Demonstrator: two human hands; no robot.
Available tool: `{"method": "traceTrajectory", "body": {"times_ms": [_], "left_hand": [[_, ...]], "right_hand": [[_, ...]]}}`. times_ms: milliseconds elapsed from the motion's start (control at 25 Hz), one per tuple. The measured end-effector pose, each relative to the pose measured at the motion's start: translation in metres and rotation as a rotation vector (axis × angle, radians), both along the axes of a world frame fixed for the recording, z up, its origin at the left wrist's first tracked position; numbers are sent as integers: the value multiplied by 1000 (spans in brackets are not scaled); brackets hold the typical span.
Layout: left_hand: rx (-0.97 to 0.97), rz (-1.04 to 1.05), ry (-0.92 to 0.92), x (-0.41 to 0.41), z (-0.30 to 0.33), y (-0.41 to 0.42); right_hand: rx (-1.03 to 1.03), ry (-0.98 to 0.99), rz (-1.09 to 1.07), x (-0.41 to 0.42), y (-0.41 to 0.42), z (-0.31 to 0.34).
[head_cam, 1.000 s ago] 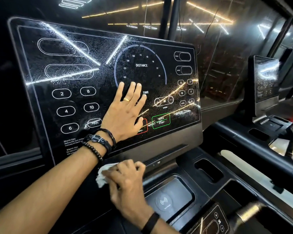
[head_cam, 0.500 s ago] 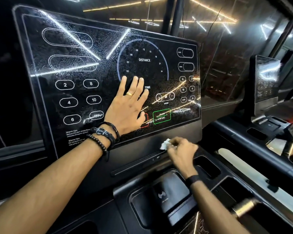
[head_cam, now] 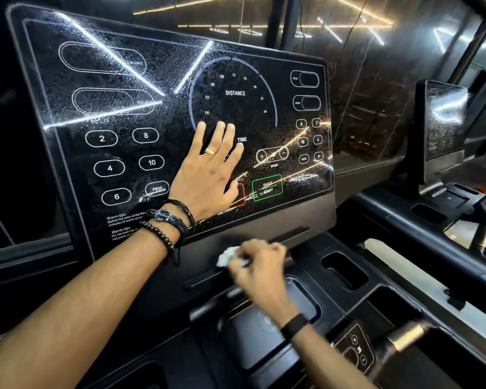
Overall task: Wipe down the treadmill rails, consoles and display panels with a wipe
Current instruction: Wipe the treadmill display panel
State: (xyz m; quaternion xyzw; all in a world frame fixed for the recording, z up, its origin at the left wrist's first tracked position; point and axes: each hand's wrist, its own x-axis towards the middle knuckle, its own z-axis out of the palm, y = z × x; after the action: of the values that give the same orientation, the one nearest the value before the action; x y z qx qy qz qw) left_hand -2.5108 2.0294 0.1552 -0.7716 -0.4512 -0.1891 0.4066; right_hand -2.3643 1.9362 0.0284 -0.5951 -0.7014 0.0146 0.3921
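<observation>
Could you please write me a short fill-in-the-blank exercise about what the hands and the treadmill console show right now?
1. The left hand lies flat on the display panel, just below the word ____.
2. The right hand grips a white ____ against the console below the panel.
3. The QUICK START button has a ____ outline.
4. A gold ____ sits on one of the left hand's fingers.

Missing words: DISTANCE; wipe; green; ring

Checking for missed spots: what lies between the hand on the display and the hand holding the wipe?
Head view: only the display's bare grey lower bezel separates left hand from right hand with wipe.
</observation>
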Motion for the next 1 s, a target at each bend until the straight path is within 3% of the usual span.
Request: {"method": "traceTrajectory", "body": {"times_ms": [200, 320, 400, 560, 720, 840, 1000], "left_hand": [[4, -22, -5, 0, -1, 2], [17, -13, -13, 0, -2, 3], [14, -10, -15, 2, -3, 3], [-2, -28, -26, 1, -1, 3], [2, -15, -19, 1, -3, 3], [6, -16, -16, 0, -2, 4], [2, 1, -4, 1, -3, 3]], "right_hand": [[-117, 132, -350, 115, 59, 16], [-124, 104, -428, 124, 68, 15], [-56, 11, -383, 99, 58, 9], [43, 11, -101, 0, 11, -3], [102, 16, 49, -60, -18, -11], [90, 44, 46, -32, -7, -13], [80, 112, -228, 61, 36, -5]]}}
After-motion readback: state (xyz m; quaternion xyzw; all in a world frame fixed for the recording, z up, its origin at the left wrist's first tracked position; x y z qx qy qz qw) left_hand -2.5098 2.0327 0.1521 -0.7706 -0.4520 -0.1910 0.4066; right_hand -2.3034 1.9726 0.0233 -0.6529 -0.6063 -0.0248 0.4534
